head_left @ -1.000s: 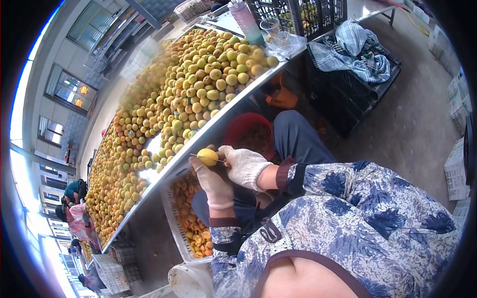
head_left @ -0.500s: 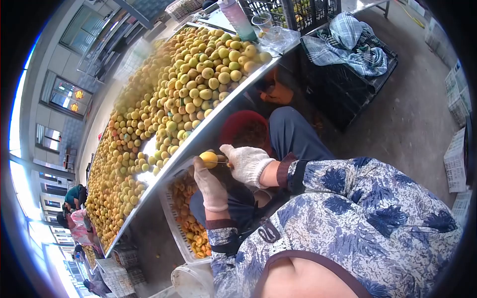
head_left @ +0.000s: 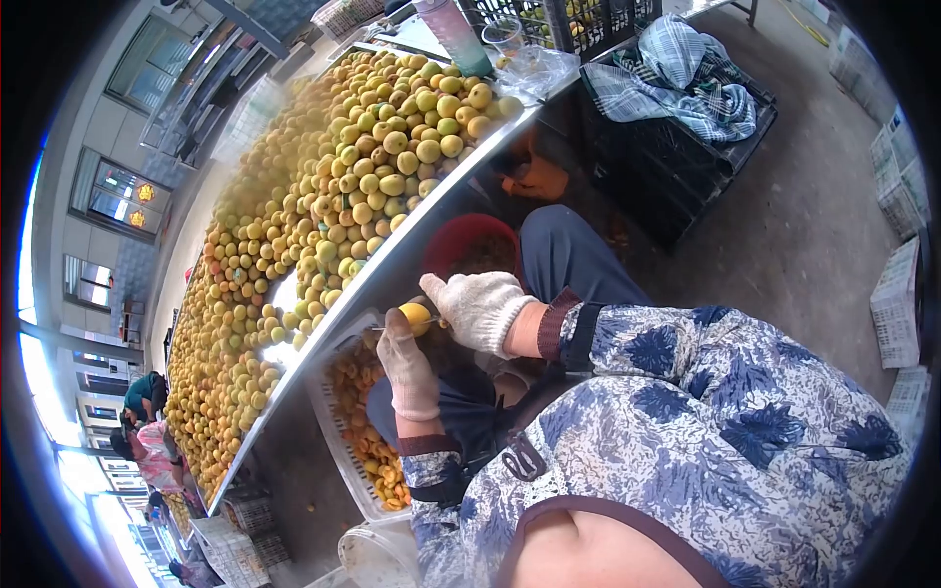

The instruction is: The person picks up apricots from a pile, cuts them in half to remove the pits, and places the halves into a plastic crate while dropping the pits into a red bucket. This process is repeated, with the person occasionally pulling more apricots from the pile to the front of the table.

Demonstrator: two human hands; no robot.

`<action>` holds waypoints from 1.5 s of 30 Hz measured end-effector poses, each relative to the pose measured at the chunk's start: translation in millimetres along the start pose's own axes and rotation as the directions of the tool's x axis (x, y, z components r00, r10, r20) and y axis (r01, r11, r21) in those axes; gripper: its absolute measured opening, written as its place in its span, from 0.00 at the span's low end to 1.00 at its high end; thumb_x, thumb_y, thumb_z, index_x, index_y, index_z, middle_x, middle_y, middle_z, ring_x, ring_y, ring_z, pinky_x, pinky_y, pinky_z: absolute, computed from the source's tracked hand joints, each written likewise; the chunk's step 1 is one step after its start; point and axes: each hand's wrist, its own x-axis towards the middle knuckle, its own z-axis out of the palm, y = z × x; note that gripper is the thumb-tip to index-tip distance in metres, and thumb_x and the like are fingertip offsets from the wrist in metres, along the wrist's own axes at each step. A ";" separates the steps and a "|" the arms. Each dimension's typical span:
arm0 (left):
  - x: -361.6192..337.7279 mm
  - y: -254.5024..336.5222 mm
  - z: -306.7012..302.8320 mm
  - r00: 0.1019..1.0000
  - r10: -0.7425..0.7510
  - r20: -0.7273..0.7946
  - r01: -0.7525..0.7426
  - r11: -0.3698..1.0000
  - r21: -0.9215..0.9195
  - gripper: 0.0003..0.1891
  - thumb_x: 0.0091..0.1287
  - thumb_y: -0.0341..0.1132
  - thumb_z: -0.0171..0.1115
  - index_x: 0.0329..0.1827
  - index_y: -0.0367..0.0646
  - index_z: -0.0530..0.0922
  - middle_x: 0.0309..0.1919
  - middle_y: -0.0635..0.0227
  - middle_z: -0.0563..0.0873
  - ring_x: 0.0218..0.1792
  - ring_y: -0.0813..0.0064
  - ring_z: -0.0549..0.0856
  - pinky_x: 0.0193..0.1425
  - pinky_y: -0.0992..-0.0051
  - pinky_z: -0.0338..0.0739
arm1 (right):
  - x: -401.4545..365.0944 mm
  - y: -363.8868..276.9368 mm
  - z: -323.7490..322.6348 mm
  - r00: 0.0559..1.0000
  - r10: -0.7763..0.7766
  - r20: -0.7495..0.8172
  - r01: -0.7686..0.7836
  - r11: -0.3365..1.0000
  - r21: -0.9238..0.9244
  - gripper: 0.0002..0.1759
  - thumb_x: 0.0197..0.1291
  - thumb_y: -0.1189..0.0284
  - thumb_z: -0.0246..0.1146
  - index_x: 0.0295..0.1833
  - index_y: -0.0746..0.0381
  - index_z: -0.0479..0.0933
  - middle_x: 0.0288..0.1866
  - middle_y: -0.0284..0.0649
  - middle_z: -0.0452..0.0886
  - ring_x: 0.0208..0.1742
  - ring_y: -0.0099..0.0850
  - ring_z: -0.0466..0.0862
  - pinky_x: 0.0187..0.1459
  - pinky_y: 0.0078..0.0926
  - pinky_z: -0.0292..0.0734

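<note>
A yellow apricot [head_left: 416,318] is in the fingers of my left hand [head_left: 410,367], which wears a pale knitted glove with soiled fingertips. My right hand [head_left: 484,310], gloved too, is closed around a thin metal tool [head_left: 433,320], probably a small knife, pointing at the fruit. Its handle is mostly hidden in the glove. Below my left hand stands a white plastic crate [head_left: 338,443] containing orange, cut apricot pieces [head_left: 385,477]. Just beyond my right hand is a red tub [head_left: 472,235]; its contents are dim.
A metal-edged table [head_left: 387,253] slants across, heaped with whole apricots [head_left: 368,162]. At its far end are a bottle [head_left: 453,37] and plastic cup [head_left: 504,37]. Checked cloth [head_left: 691,83] lies on a black crate [head_left: 667,181]. A white bucket [head_left: 380,557] stands low. People [head_left: 149,446] work at far left.
The view has shifted slightly. Both hands stay close together at the apricot, which has turned a little in my left fingers; the thin tool remains beside it.
</note>
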 end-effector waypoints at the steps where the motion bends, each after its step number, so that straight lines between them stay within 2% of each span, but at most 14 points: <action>1: -0.4 0.7 -0.2 1.000 -0.002 0.003 0.002 1.000 -0.003 0.30 0.74 0.57 0.56 0.52 0.33 0.82 0.42 0.67 0.85 0.42 0.78 0.81 0.50 0.77 0.76 | 2.8 2.8 2.6 1.000 0.009 0.008 -0.009 1.000 -0.025 0.19 0.62 0.70 0.59 0.57 0.63 0.70 0.42 0.52 0.85 0.44 0.50 0.88 0.41 0.49 0.83; 6: -0.3 5.4 -2.4 0.994 0.049 0.096 -0.076 0.950 0.302 0.28 0.73 0.54 0.60 0.52 0.32 0.82 0.41 0.67 0.86 0.41 0.78 0.82 0.50 0.77 0.76 | 0.3 0.0 3.9 1.000 -0.008 -0.026 0.007 0.999 -0.043 0.21 0.56 0.72 0.64 0.56 0.61 0.72 0.45 0.50 0.83 0.45 0.50 0.87 0.41 0.47 0.83; 13: -11.1 11.1 -4.1 0.977 0.113 0.180 -0.171 0.921 0.351 0.30 0.69 0.57 0.65 0.51 0.32 0.81 0.41 0.65 0.86 0.42 0.77 0.82 0.50 0.77 0.77 | -10.5 -1.9 2.0 0.996 -0.072 -0.052 0.076 0.994 0.079 0.19 0.50 0.70 0.66 0.50 0.61 0.77 0.45 0.50 0.83 0.46 0.48 0.86 0.48 0.43 0.82; 18: -18.9 7.8 -8.1 0.973 0.142 0.184 -0.190 0.940 0.282 0.31 0.68 0.59 0.64 0.52 0.33 0.81 0.41 0.64 0.85 0.42 0.75 0.83 0.50 0.75 0.78 | -15.2 -10.8 -2.8 0.987 0.010 0.160 -0.061 0.946 0.318 0.19 0.51 0.70 0.64 0.50 0.62 0.80 0.45 0.53 0.85 0.51 0.50 0.84 0.52 0.42 0.79; 30: -32.0 5.7 -10.2 0.914 0.304 0.270 -0.386 0.857 0.341 0.25 0.73 0.49 0.60 0.60 0.36 0.75 0.48 0.63 0.79 0.48 0.72 0.80 0.55 0.73 0.77 | -7.6 -0.6 10.3 0.937 -0.096 0.337 -0.063 0.900 0.431 0.17 0.50 0.72 0.64 0.48 0.62 0.83 0.42 0.54 0.86 0.48 0.51 0.85 0.50 0.38 0.79; 34: -29.9 10.0 -11.4 0.944 0.233 0.235 -0.298 0.908 0.296 0.24 0.71 0.45 0.62 0.62 0.36 0.74 0.46 0.64 0.79 0.47 0.72 0.80 0.56 0.73 0.77 | -3.3 -5.9 7.4 0.959 -0.132 0.251 0.030 0.928 0.371 0.18 0.51 0.72 0.63 0.50 0.63 0.81 0.43 0.55 0.85 0.49 0.52 0.85 0.50 0.39 0.79; 37: -26.3 3.1 -16.7 0.989 0.135 0.059 -0.144 0.969 0.200 0.24 0.68 0.42 0.67 0.60 0.35 0.76 0.45 0.64 0.81 0.47 0.72 0.82 0.56 0.72 0.77 | -5.5 -12.2 -15.2 0.961 -0.071 0.266 0.016 0.979 0.203 0.20 0.52 0.72 0.63 0.52 0.63 0.80 0.44 0.56 0.85 0.50 0.53 0.84 0.51 0.39 0.79; 39: -21.3 -0.2 -30.8 0.977 0.191 -0.099 -0.111 0.841 0.530 0.24 0.61 0.40 0.74 0.55 0.35 0.79 0.45 0.60 0.83 0.46 0.66 0.84 0.55 0.69 0.78 | -5.2 6.1 -11.3 0.974 -0.100 0.202 0.056 0.975 0.214 0.22 0.52 0.75 0.61 0.56 0.64 0.78 0.46 0.57 0.84 0.51 0.53 0.84 0.53 0.38 0.79; 40: -20.3 -0.4 -35.2 0.974 0.197 -0.116 -0.108 0.844 0.525 0.24 0.61 0.40 0.74 0.55 0.35 0.79 0.45 0.60 0.83 0.46 0.66 0.84 0.55 0.69 0.78 | -3.3 15.2 -8.0 0.977 -0.121 0.176 0.079 0.970 0.229 0.23 0.52 0.76 0.61 0.56 0.64 0.78 0.46 0.57 0.84 0.52 0.52 0.84 0.53 0.37 0.79; 41: -20.2 -0.8 -39.2 0.943 0.328 -0.063 -0.197 0.697 0.690 0.23 0.58 0.40 0.75 0.53 0.36 0.80 0.45 0.58 0.83 0.46 0.62 0.84 0.54 0.66 0.78 | 0.1 21.9 -6.3 0.975 -0.081 0.205 0.023 0.962 0.271 0.24 0.52 0.74 0.64 0.57 0.65 0.79 0.48 0.53 0.85 0.53 0.47 0.85 0.56 0.34 0.78; 42: -21.1 1.1 -39.9 0.900 0.436 0.017 -0.263 0.509 0.819 0.22 0.56 0.39 0.76 0.51 0.37 0.81 0.44 0.56 0.83 0.46 0.58 0.84 0.53 0.64 0.79 | 0.9 16.5 -3.0 0.990 -0.138 0.026 0.099 0.816 0.570 0.21 0.53 0.69 0.70 0.52 0.66 0.80 0.36 0.45 0.85 0.36 0.37 0.86 0.39 0.32 0.80; 43: -22.7 2.9 -37.0 0.902 0.423 0.080 -0.300 0.484 0.822 0.23 0.54 0.39 0.76 0.52 0.40 0.81 0.43 0.55 0.83 0.45 0.53 0.83 0.51 0.60 0.78 | -1.2 16.1 -5.9 0.966 0.017 0.259 -0.200 0.685 0.700 0.19 0.56 0.67 0.70 0.52 0.65 0.81 0.32 0.38 0.83 0.28 0.28 0.81 0.30 0.26 0.73; 44: -23.9 5.8 -31.3 0.903 0.423 0.076 -0.298 0.489 0.820 0.23 0.54 0.39 0.76 0.52 0.40 0.81 0.43 0.55 0.83 0.45 0.53 0.83 0.51 0.60 0.78 | -4.2 14.9 -10.9 0.859 0.121 0.498 -0.489 0.484 0.726 0.17 0.60 0.65 0.69 0.51 0.63 0.82 0.28 0.31 0.80 0.19 0.20 0.75 0.20 0.20 0.67; 45: -25.2 10.3 -23.7 0.905 0.380 0.192 -0.358 0.434 0.827 0.24 0.54 0.40 0.75 0.53 0.41 0.80 0.43 0.55 0.83 0.45 0.53 0.83 0.51 0.60 0.77 | -3.6 7.6 -11.9 0.844 0.115 0.523 -0.512 0.463 0.724 0.15 0.61 0.63 0.69 0.49 0.61 0.82 0.25 0.28 0.76 0.16 0.17 0.68 0.17 0.19 0.59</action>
